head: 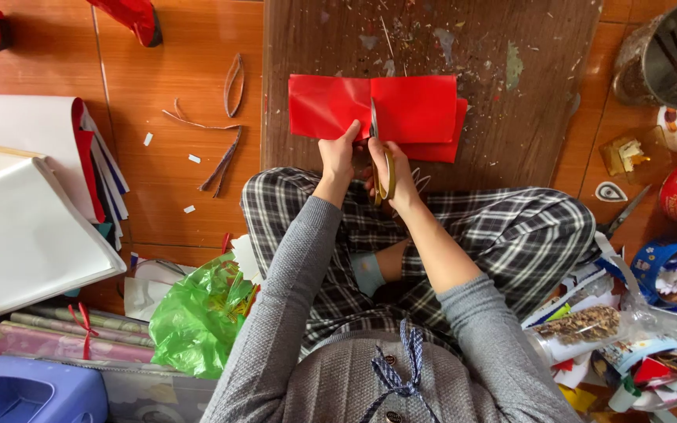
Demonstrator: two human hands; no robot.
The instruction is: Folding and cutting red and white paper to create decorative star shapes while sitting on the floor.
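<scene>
Red paper [331, 106], folded, lies on the scuffed wooden board [511, 125] ahead of our knees. Our left hand [338, 157] pinches its near edge; our right hand [397, 174] is closed around the scissors [378, 149], blades partway into the sheet. We judge: hold the paper taut near the blades, make long steady cuts, keep the thumb off the line.

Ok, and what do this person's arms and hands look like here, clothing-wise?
Both arms wear a grey knitted sweater. The left sleeve reaches the wrist; the right one is pushed up, leaving the forearm bare. The left hand and right hand are bare: no gloves, and no rings or watch that I can make out.
</scene>
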